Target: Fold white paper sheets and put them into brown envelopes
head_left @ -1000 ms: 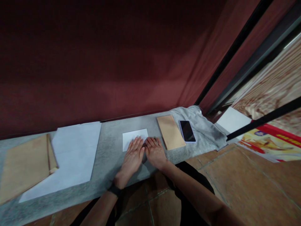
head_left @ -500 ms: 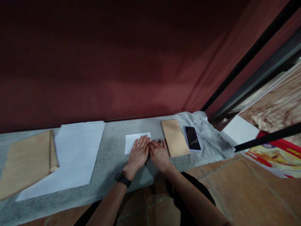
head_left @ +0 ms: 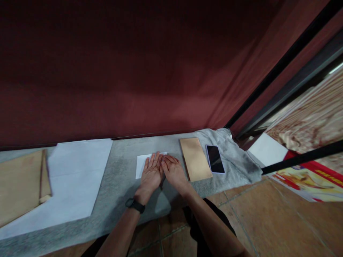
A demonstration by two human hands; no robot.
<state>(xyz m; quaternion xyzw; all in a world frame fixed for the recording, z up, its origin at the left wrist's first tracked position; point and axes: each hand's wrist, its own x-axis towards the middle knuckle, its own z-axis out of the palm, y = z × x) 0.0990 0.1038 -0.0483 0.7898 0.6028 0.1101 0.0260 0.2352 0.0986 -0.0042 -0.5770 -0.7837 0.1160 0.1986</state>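
Observation:
A small white sheet of paper (head_left: 140, 166) lies flat on the grey cloth, mostly covered by my hands. My left hand (head_left: 151, 174) rests palm down on it with fingers stretched out, and a dark band is around that wrist. Right beside it, my right hand (head_left: 173, 173) lies palm down over the paper's right side. Its fingers are extended, and their tips touch or nearly touch my left hand. Whatever is under the two palms is hidden.
To the right are a tan flat rectangular piece (head_left: 195, 159) and a phone (head_left: 215, 159) on the grey cloth (head_left: 122, 175). A large white sheet (head_left: 80, 182) and folded brown paper (head_left: 21, 185) lie to the left. A dark red wall (head_left: 134, 89) rises behind; a black bar (head_left: 302, 157) crosses at right.
My right hand has slid forward over the paper's right side, its fingers straighter than before. The left hand stays flat on the sheet. The whole view has shifted slightly.

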